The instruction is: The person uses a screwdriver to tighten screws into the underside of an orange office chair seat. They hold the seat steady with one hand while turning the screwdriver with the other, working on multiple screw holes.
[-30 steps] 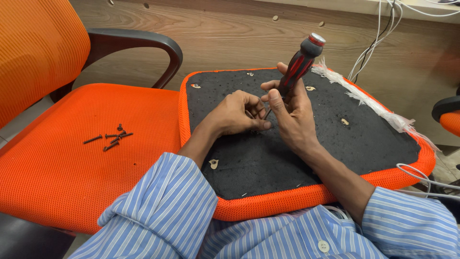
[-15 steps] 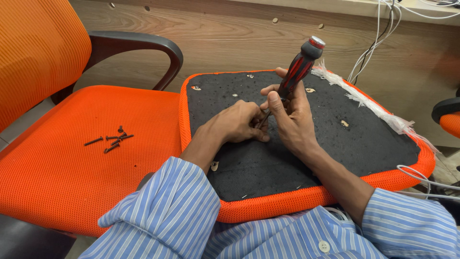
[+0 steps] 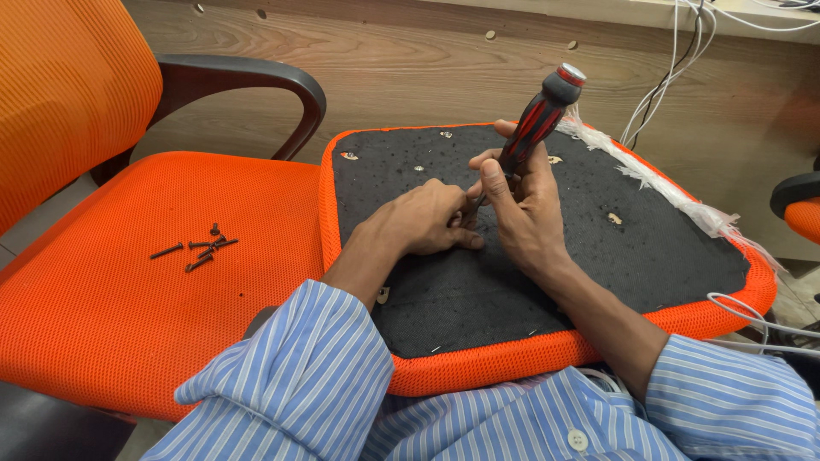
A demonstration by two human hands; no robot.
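Barely anything is shifting vs. half a sec ago: both hands are staying bunched at one spot on the seat pad, w/ the screwdriver handle holding its tilt. Going left to right: loose dark screws (image 3: 202, 249) are lying in a small heap on the orange chair seat (image 3: 128, 290), well apart from the work, prob. parked there so they are not rolling off. Next, an upturned seat pad (image 3: 547, 341) is resting across the person's lap, black underside up, giving a flat, steady face to work on. Left hand (image 3: 425, 224) is pressing fingertips down at the tool's tip, apparently steadying it; whether it is pinching a screw cannot be told. Right hand (image 3: 521, 209) is wrapping round the lower part of the red-and-black screwdriver (image 3: 531, 128). Its long axis is leaning: tip pointing down-left into the pad beside the left fingertips, handle cap pointing up-right, away from the person.
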